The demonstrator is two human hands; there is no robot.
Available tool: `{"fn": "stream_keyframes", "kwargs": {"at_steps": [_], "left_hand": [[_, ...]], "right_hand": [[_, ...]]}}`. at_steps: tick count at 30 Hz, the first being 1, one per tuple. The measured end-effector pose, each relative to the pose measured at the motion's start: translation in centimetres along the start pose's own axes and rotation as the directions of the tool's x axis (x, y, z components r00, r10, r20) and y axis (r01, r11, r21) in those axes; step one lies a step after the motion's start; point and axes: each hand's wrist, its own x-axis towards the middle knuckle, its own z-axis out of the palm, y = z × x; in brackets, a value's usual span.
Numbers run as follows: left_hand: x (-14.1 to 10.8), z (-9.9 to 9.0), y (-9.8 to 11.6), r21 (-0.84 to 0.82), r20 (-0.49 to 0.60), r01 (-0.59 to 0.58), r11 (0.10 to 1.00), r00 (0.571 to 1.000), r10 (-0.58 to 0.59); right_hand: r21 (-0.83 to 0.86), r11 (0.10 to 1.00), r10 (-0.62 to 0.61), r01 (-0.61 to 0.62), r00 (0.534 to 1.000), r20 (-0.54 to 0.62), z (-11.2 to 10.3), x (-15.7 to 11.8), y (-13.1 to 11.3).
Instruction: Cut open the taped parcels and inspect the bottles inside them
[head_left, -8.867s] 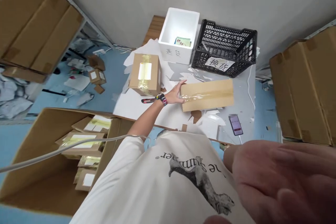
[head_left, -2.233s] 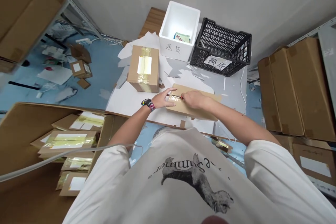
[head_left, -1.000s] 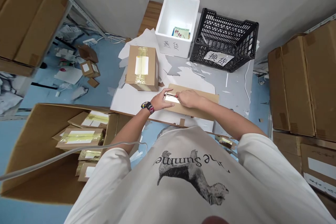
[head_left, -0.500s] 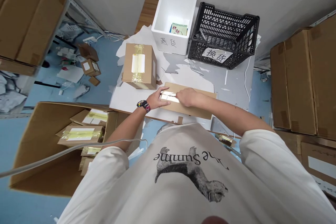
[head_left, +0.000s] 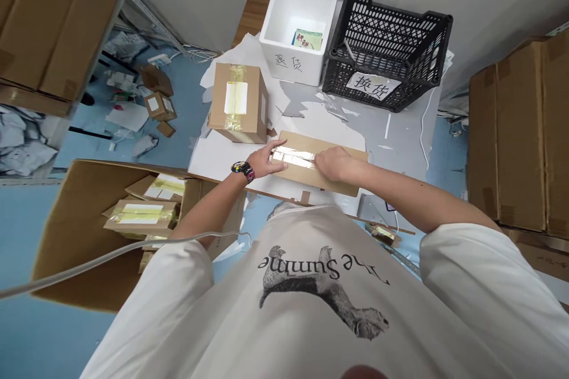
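Note:
A flat brown cardboard box (head_left: 302, 180) lies near the table's front edge, with a shiny strip of tape and a white label along its top. My left hand (head_left: 265, 159), with a watch on the wrist, grips the box's left end between thumb and fingers. On top of the box, at the right end of the shiny strip, my right hand (head_left: 333, 163) is closed; whatever it holds is hidden by the fingers. Behind my left hand a taller taped box (head_left: 262, 106) stands on the white sheet.
A white foam box (head_left: 288, 65) and a black crate (head_left: 391, 59) stand at the table's back. At lower left, a large open carton (head_left: 57, 225) holds several taped boxes. A grey cable (head_left: 111, 254) crosses in front of it. Big cartons (head_left: 511, 142) are stacked at right.
My right hand has slid to the right along the flat box, uncovering more of the shiny strip. My left hand keeps its hold on the left end. The camera view has shifted slightly.

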Motion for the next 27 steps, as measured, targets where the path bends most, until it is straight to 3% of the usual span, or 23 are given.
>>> {"fn": "stream_keyframes", "kwargs": {"at_steps": [3, 7, 10, 19, 27], "left_hand": [[0.1, -0.3, 0.2, 0.045, 0.000, 0.018, 0.999, 1.000, -0.018], [0.2, -0.1, -0.1, 0.068, -0.027, 0.032, 0.997, 0.999, -0.030], [0.3, -0.1, -0.3, 0.068, -0.034, 0.021, 0.997, 0.999, -0.019], [0.3, -0.5, -0.2, 0.104, -0.019, 0.048, 0.993, 0.999, -0.046], [0.6, -0.9, -0.6, 0.135, -0.029, 0.053, 0.989, 0.998, -0.049]], "right_hand": [[0.027, 0.996, 0.086, -0.088, 0.994, 0.068, 2.7, -2.3, 2.7], [0.068, 0.983, 0.170, -0.171, 0.985, 0.028, 7.3, -6.6, 6.7], [0.070, 0.968, 0.240, -0.241, 0.971, 0.025, 9.8, -9.1, 8.4], [0.103, 0.950, 0.297, -0.294, 0.955, -0.015, 12.8, -11.6, 9.5], [0.118, 0.941, 0.329, -0.318, 0.940, -0.087, 17.4, -13.0, 10.4]]}}
